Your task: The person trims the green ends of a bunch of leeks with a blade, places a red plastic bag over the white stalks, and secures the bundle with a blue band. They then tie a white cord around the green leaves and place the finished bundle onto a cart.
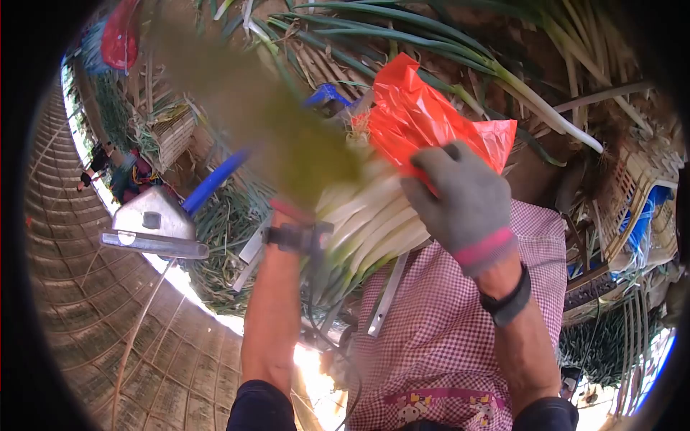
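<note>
My right hand (463,201), in a grey glove with a pink cuff, has its fingers closed on a red plastic bag (424,115). The bag lies against the root end of a bunch of spring onions (381,223), whose white stalks fan out above my lap. My left hand (291,210) shows only a pink cuff at the wrist. A blurred olive-green shape (287,136) close to the camera covers its place, so its fingers are hidden. A checked apron (460,309) covers my lap.
More spring onions (532,100) lie on the ground ahead. A plastic crate (632,201) stands at right, another crate (175,136) at far left. A metal piece (154,223) beside a blue bar (215,179) is at left. A person (129,176) is in the distance.
</note>
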Demonstrator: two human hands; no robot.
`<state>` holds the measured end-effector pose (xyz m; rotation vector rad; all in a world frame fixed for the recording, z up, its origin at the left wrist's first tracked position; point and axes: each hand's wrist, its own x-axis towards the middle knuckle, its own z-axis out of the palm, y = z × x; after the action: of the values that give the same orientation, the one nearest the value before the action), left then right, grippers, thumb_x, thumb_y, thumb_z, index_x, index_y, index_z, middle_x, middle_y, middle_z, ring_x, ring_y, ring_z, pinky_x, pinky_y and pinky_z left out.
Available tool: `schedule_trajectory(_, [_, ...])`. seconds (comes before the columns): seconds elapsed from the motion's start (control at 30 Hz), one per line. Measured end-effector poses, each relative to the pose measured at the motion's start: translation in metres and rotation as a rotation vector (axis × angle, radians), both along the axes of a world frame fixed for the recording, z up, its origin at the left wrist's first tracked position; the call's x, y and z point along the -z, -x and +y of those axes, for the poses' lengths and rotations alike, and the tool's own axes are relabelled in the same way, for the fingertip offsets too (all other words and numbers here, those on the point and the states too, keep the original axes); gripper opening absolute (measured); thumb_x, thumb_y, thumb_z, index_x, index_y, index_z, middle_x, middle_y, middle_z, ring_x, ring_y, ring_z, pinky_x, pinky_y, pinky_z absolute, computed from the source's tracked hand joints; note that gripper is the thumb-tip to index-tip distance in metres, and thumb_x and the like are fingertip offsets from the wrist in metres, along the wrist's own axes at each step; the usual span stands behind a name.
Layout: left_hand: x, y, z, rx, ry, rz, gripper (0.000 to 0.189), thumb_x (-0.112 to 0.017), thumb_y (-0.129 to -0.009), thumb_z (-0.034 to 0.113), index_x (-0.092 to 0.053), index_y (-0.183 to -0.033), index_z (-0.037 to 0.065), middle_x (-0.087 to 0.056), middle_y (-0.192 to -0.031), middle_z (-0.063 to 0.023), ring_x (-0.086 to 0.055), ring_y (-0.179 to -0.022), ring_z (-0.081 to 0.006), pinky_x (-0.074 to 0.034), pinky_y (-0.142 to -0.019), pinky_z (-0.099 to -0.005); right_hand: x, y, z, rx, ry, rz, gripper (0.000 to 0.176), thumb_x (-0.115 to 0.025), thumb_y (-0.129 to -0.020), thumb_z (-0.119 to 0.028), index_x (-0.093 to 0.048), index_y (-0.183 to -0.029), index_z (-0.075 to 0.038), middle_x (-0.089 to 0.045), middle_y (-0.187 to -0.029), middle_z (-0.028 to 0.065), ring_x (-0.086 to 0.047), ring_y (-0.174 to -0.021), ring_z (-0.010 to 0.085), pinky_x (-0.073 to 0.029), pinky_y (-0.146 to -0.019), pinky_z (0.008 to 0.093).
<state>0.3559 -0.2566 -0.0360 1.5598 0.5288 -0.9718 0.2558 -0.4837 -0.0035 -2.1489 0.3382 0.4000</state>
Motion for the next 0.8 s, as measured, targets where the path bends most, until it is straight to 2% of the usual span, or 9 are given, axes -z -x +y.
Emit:
schedule_trajectory(0.1, [-0.007, 0.013, 0.011, 0.039, -0.160, -0.029, 0.037, -0.064, -0.095, 0.016, -0.059, -0.127, -0.002, -0.064, -0.119, -0.0056, -0.060, -0.111, -0.0132, -0.047, -0.100, -0.0286, 0.023, -0.026, 0.021, -0.214, 0.176, -0.071, 0.014, -0.067, -0.080, -0.017, -0.065, -0.090, -0.007, -0.065, -0.094, 0.0105, -0.068, -0.084, 0.0266, -0.054, -0.068, 0.0425])
schedule_trajectory(0.17, [-0.002, 0.025, 0.028, 0.048, -0.190, -0.087, 0.039, -0.068, -0.091, 0.011, -0.058, -0.126, -0.003, -0.064, -0.120, -0.0065, -0.059, -0.112, -0.0134, -0.047, -0.100, -0.0286, 0.030, -0.030, 0.030, -0.310, 0.234, -0.061, 0.013, -0.065, -0.080, -0.017, -0.065, -0.090, -0.008, -0.065, -0.095, 0.0105, -0.069, -0.085, 0.0270, -0.055, -0.069, 0.0432])
schedule_trajectory(0.23, [0.006, 0.042, 0.052, 0.021, -0.116, -0.139, 0.043, -0.073, -0.086, 0.006, -0.059, -0.125, -0.004, -0.064, -0.122, -0.0074, -0.059, -0.113, -0.0140, -0.047, -0.101, -0.0290, 0.030, -0.032, 0.035, -0.389, 0.249, -0.012, 0.014, -0.064, -0.081, -0.016, -0.065, -0.093, -0.009, -0.065, -0.095, 0.0106, -0.069, -0.085, 0.0277, -0.055, -0.070, 0.0435])
schedule_trajectory(0.27, [0.009, 0.049, 0.059, 0.082, -0.170, -0.193, 0.045, -0.077, -0.082, 0.002, -0.060, -0.123, -0.005, -0.063, -0.123, -0.0090, -0.059, -0.113, -0.0155, -0.047, -0.101, -0.0297, 0.030, -0.032, 0.037, -0.367, 0.242, 0.016, 0.014, -0.064, -0.082, -0.017, -0.065, -0.094, -0.009, -0.065, -0.095, 0.0108, -0.069, -0.085, 0.0278, -0.055, -0.070, 0.0438])
schedule_trajectory(0.47, [0.006, 0.068, 0.040, 0.534, -0.541, -0.632, 0.041, -0.077, -0.082, 0.004, -0.063, -0.121, -0.002, -0.065, -0.121, -0.0079, -0.061, -0.109, -0.0141, -0.049, -0.092, -0.0265, 0.026, -0.037, 0.036, -0.234, 0.186, 0.077, 0.014, -0.061, -0.087, -0.019, -0.065, -0.097, -0.009, -0.065, -0.095, 0.0112, -0.068, -0.087, 0.0290, -0.055, -0.072, 0.0456])
schedule_trajectory(0.6, [0.002, 0.068, 0.026, 0.284, -0.502, -0.440, 0.038, -0.078, -0.082, 0.004, -0.065, -0.118, -0.001, -0.066, -0.118, -0.0060, -0.062, -0.103, -0.0133, -0.051, -0.087, -0.0259, 0.021, -0.032, 0.039, -0.252, 0.221, 0.067, 0.015, -0.061, -0.088, -0.020, -0.064, -0.096, -0.008, -0.064, -0.096, 0.0115, -0.068, -0.088, 0.0301, -0.054, -0.072, 0.0462])
schedule_trajectory(0.73, [0.010, 0.069, 0.028, 0.246, -0.474, -0.453, 0.039, -0.079, -0.082, 0.005, -0.066, -0.118, -0.001, -0.066, -0.114, -0.0049, -0.062, -0.100, -0.0128, -0.051, -0.084, -0.0249, 0.032, -0.028, 0.045, -0.317, 0.235, 0.099, 0.015, -0.063, -0.087, -0.021, -0.064, -0.095, -0.008, -0.064, -0.095, 0.0115, -0.068, -0.088, 0.0301, -0.054, -0.070, 0.0467])
schedule_trajectory(0.8, [0.008, 0.070, 0.028, 0.296, -0.511, -0.488, 0.039, -0.079, -0.082, 0.006, -0.066, -0.118, -0.001, -0.066, -0.113, -0.0048, -0.062, -0.100, -0.0126, -0.051, -0.085, -0.0247, 0.032, -0.028, 0.047, -0.275, 0.224, 0.129, 0.015, -0.063, -0.086, -0.021, -0.064, -0.095, -0.008, -0.064, -0.094, 0.0112, -0.068, -0.087, 0.0293, -0.054, -0.070, 0.0460])
